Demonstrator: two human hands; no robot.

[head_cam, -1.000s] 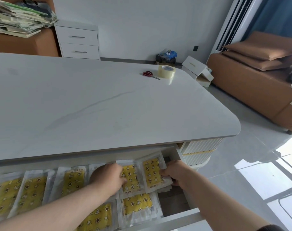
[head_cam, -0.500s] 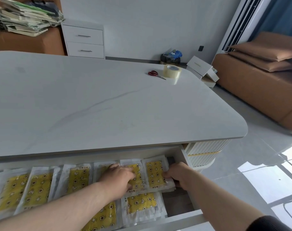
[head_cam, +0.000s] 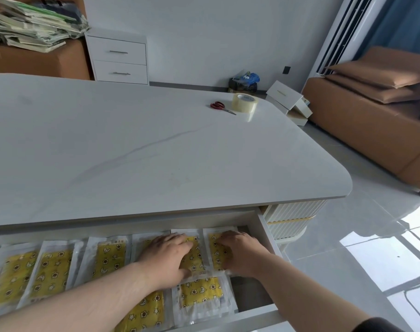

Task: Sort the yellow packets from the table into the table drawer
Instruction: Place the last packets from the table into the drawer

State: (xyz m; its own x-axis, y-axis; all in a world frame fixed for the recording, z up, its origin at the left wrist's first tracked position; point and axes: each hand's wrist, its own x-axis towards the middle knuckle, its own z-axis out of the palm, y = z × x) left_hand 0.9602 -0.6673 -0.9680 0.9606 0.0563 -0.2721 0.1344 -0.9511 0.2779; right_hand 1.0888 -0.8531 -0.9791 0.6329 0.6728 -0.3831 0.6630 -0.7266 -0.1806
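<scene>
The table drawer stands pulled out under the white table. Several yellow packets in clear wrappers lie in it, in a back row and a front row. My left hand presses flat, fingers spread, on a back-row packet. My right hand lies over the rightmost packet, with bent fingers on top and the thumb at its lower edge. No yellow packet is visible on the tabletop.
Red-handled scissors and a roll of clear tape lie at the table's far right. A brown sofa stands to the right. A white two-drawer cabinet is at the back wall.
My right hand has moved from the packet's right edge onto its top. My left hand has spread flatter over its packet. The camera has moved a little to the left.
</scene>
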